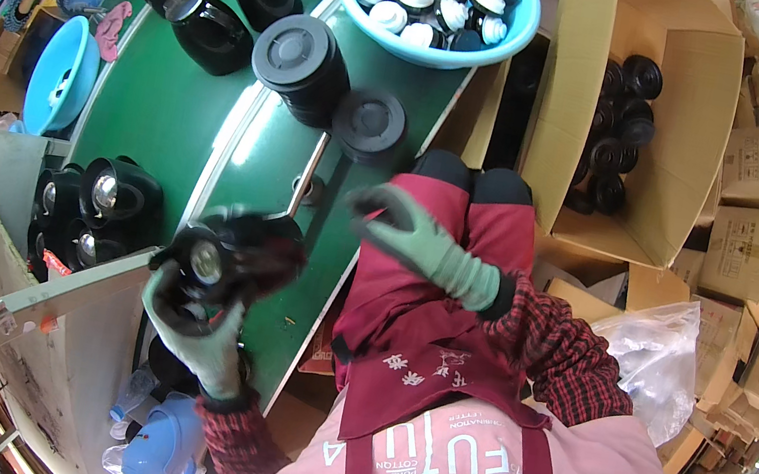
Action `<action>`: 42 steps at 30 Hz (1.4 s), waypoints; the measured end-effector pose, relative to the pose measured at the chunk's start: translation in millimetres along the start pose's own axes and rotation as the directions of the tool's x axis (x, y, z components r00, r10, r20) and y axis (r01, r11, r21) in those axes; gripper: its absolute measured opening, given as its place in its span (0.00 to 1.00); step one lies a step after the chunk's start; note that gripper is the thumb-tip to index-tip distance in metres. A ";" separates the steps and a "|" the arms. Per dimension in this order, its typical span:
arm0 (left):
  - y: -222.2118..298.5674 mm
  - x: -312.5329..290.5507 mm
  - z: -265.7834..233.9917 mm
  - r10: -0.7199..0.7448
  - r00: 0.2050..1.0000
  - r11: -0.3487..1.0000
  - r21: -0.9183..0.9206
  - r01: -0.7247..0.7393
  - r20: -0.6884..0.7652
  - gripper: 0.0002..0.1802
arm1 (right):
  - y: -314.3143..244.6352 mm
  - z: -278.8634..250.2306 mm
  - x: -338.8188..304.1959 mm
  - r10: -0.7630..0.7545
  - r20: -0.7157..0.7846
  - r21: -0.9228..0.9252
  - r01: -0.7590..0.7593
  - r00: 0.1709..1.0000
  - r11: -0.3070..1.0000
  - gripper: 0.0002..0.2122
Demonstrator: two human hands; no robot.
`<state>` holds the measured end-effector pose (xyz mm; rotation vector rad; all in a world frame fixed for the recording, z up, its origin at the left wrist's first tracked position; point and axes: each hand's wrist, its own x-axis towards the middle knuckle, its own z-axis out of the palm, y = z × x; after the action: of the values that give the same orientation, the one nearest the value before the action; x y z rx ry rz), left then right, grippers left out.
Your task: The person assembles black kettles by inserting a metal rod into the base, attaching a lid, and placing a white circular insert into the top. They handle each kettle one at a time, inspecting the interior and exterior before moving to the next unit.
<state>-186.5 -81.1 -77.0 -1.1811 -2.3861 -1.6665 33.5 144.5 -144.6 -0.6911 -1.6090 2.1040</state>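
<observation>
1. One black vessel (264,249) is seen; rounded, glossy, dark, with a dull reddish sheen along its right side.
2. A round silvery spot (206,261) is framed by the dark ring of its left end.
3. Vessel is tipped on its side, that end turned up toward the camera.
4. Left end is gripped by the gloved left hand (197,337), from below.
5. Vessel is held over the green table (163,113); contact with it can't be judged.
6. Outline is motion-blurred; finer parts can't be made out.
</observation>
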 end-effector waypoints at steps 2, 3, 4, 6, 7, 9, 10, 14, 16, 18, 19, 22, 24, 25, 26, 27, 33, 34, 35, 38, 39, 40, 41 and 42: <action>-28.3 32.3 15.9 0.001 0.998 1.000 -0.024 -0.002 -0.060 0.47 | 15.0 -42.3 25.4 -0.161 -0.142 -0.119 0.144 0.977 0.982 0.16; -42.5 49.2 27.5 0.011 0.997 0.998 -0.055 -0.015 -0.072 0.47 | 28.6 -66.3 35.7 -0.114 -0.307 -0.217 0.047 0.945 0.975 0.16; -58.8 63.6 38.7 0.022 0.998 1.000 -0.009 -0.023 -0.055 0.47 | 26.3 -86.2 46.5 -0.213 -0.347 -0.220 0.142 0.913 0.965 0.16; -75.3 91.3 64.1 0.040 0.999 0.994 0.100 -0.036 -0.037 0.47 | 19.1 -125.5 66.1 -0.300 -0.384 -0.292 0.193 0.873 0.937 0.17; -83.5 98.7 77.0 -0.008 0.999 0.997 0.076 0.011 -0.041 0.48 | 9.0 -135.1 72.6 -0.228 -0.407 -0.167 0.173 0.884 0.971 0.17; -111.8 108.2 95.9 -0.052 0.998 0.995 0.085 0.054 -0.032 0.48 | 4.0 -154.2 89.6 -0.236 -0.457 -0.242 0.135 0.858 0.961 0.17; -125.2 110.8 106.0 -0.052 0.998 0.997 0.059 0.054 -0.028 0.48 | 9.3 -173.4 97.4 -0.244 -0.432 -0.290 0.122 0.868 0.949 0.17; -132.0 113.4 116.4 -0.061 0.997 0.991 0.114 0.066 -0.051 0.54 | -21.1 -190.7 152.0 -0.472 -0.322 -0.785 0.047 0.821 0.617 0.21; -124.7 116.5 117.9 -0.082 0.995 0.991 0.106 0.087 -0.056 0.54 | -30.1 -199.6 193.3 -0.478 -0.233 -0.932 -0.055 0.847 0.357 0.25; -118.2 118.7 119.3 -0.082 0.995 0.988 0.130 0.088 -0.051 0.55 | -18.5 -219.7 238.9 -0.319 -0.249 -0.966 -0.212 0.914 0.146 0.30; -116.6 119.8 117.4 -0.082 0.996 0.986 0.145 0.088 -0.047 0.55 | -7.9 -236.7 263.1 -0.199 -0.276 -0.961 -0.270 0.940 0.054 0.33; -124.7 125.9 131.1 -0.052 0.998 0.987 0.154 0.054 -0.018 0.56 | 31.6 -308.1 311.0 0.121 -0.208 -0.960 -0.226 0.971 0.167 0.38; -118.3 124.9 129.3 -0.054 0.999 0.976 0.212 0.054 -0.006 0.56 | 39.0 -300.3 312.1 0.057 -0.222 -0.972 -0.216 0.973 -0.090 0.38; -118.0 124.4 125.6 -0.050 0.999 0.968 0.247 0.049 -0.001 0.56 | 36.2 -288.4 312.6 0.058 -0.230 -0.973 -0.228 0.972 -0.036 0.38; -125.4 121.1 123.2 -0.026 0.999 0.972 0.233 0.030 -0.023 0.55 | 32.7 -276.8 307.5 -0.045 -0.186 -0.976 -0.190 0.981 -0.107 0.38; -130.0 117.6 119.4 -0.021 0.999 0.969 0.244 0.030 -0.043 0.55 | 24.3 -264.8 307.4 -0.012 -0.184 -0.978 -0.184 0.983 -0.100 0.38; -136.2 112.7 125.5 -0.022 0.999 0.967 0.255 0.029 -0.032 0.61 | -41.1 -202.6 243.9 -0.563 -0.225 -0.974 -0.176 0.795 0.139 0.41; -127.6 111.7 125.8 -0.031 0.996 0.967 0.250 0.051 -0.082 0.61 | -45.4 -187.2 228.2 -0.644 -0.203 -0.958 -0.012 0.738 0.287 0.40; -114.9 107.8 127.2 -0.041 0.991 0.966 0.249 0.073 -0.129 0.62 | -47.6 -169.1 212.4 -0.697 -0.120 -0.933 0.161 0.707 0.323 0.38; -79.5 87.7 128.1 0.027 0.987 0.924 0.380 0.035 -0.157 0.65 | -45.1 -95.2 148.5 -0.538 -0.088 -0.571 0.400 0.838 0.717 0.36; -75.9 78.0 124.6 0.058 0.987 0.965 0.260 -0.017 -0.151 0.67 | -38.4 -68.6 134.0 -0.491 -0.056 -0.398 0.432 0.869 0.809 0.34; -65.1 70.5 122.5 0.106 0.993 0.986 0.131 -0.099 -0.050 0.67 | -44.3 -44.0 120.9 -0.501 0.042 -0.512 0.449 0.864 0.732 0.35; -46.0 65.1 115.9 0.171 0.984 0.985 -0.009 -0.171 0.041 0.68 | -52.6 -24.2 113.0 -0.500 0.141 -0.613 0.472 0.854 0.633 0.35; -15.2 66.2 99.8 0.220 0.939 0.953 0.146 -0.265 0.264 0.71 | -51.3 -11.2 106.9 -0.465 0.199 -0.684 0.462 0.863 0.565 0.38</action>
<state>-202.9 34.7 -106.4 -1.6521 -2.3350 -1.2684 -44.1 229.0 -112.6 -0.3939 -2.3174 1.0470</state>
